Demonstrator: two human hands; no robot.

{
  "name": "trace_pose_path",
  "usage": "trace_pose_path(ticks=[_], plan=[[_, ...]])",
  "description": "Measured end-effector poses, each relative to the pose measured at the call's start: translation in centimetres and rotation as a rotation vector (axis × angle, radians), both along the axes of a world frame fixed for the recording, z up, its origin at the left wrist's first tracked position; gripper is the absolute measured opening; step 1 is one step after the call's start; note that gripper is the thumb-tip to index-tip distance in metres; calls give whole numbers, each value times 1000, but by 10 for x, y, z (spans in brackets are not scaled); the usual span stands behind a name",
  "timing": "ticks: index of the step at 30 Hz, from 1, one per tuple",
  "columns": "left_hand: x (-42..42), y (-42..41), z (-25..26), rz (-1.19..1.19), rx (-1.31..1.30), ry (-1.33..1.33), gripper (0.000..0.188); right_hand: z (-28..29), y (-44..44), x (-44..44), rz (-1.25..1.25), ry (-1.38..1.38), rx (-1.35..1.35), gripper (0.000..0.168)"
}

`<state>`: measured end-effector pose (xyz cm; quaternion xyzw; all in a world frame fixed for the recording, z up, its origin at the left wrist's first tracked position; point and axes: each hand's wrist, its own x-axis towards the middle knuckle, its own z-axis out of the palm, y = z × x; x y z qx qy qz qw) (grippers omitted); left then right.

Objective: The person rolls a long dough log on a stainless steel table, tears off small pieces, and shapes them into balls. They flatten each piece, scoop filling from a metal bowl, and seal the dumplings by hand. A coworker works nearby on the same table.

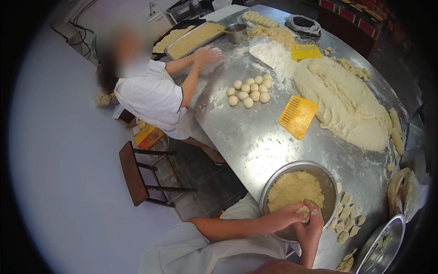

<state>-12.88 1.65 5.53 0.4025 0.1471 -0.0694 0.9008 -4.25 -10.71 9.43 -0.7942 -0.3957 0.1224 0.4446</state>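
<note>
Over a round metal bowl (265, 191), both my hands meet around a small dough piece (302, 213). My left hand (286, 217) holds it from the left with the thumb on it. The fingers of my right hand (313, 219) wrap its other side and partly hide it. Crumbly pale-yellow filling (292, 188) lies in the bowl below. Several flattened dough pieces (345, 211) are spread on the metal table just right of the bowl.
A co-worker (154, 92) stands at the table's left side, hands near a filled tray (193, 41). Several dough balls (255, 89), a yellow scraper (298, 117), a large dough mass (345, 102) and flour (273, 54) lie farther back. Another metal bowl (379, 243) stands lower right; a wooden stool (133, 174) is left.
</note>
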Motion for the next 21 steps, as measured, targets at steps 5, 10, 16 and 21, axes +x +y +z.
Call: trace_pose_path(ticks=[5,10,16,21], plan=[[0,-1,-3,0,43,-13,47,0,-1,0,0,-1,0,58],[0,-2,-7,8,34,-6,47,1,0,1,11,-15,-6,59],[0,-4,-14,4,43,-3,47,2,0,2,15,-8,-11,58],[0,-2,-7,-5,46,3,47,1,-1,1,11,-14,-7,58]])
